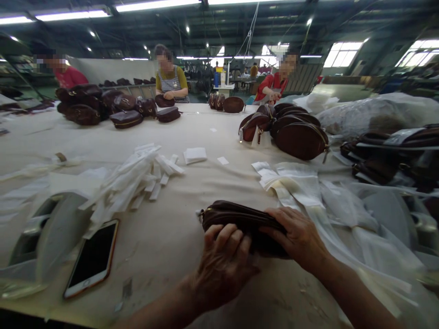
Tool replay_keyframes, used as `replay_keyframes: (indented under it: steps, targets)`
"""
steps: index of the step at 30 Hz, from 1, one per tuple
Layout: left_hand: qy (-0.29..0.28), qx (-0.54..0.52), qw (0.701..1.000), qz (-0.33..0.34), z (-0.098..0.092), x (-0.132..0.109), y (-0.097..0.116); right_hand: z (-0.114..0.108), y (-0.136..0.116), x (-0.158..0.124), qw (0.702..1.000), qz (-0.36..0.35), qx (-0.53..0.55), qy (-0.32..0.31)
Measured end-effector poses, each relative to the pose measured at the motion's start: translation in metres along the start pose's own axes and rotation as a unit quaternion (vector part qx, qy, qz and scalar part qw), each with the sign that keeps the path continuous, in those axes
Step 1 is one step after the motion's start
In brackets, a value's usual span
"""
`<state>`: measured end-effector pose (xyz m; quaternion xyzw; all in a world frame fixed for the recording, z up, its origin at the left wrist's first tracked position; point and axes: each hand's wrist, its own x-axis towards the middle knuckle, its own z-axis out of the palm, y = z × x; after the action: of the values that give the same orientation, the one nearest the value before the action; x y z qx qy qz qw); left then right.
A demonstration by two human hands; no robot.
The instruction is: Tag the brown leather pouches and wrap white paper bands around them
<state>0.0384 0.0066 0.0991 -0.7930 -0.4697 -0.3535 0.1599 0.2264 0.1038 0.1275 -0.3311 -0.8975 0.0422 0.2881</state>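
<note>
A dark brown pouch rests on a pale worktable, right of a smartphone; the right hand clasps the end farther from the smartphone between fingers and thumb; the left hand bends its fingers against the near side, its grip impossible to tell; white strips lie just beyond the smartphone, brown bags farther off to its right.

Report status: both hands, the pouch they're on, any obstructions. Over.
Left hand against near side of dark brown zip pouch. Right hand gripping pouch's right end. No obstruction seen; smartphone lies apart, off left.
</note>
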Motion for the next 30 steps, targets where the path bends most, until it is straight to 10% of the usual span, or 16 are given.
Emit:
replay_keyframes:
  steps: [7, 14, 30]
  targets:
    - [-0.064, -0.098, 0.992, -0.041, 0.003, -0.006, -0.003, -0.003, -0.012, -0.005, 1.0, 0.0, 0.004, -0.029]
    - [0.001, -0.187, 0.982, -0.039, 0.004, -0.013, -0.012, -0.003, -0.021, -0.008, 0.998, -0.003, 0.027, -0.052]
    - [-0.04, -0.12, 0.991, -0.044, 0.003, -0.006, -0.011, -0.001, -0.019, -0.011, 0.998, 0.006, 0.046, -0.031]
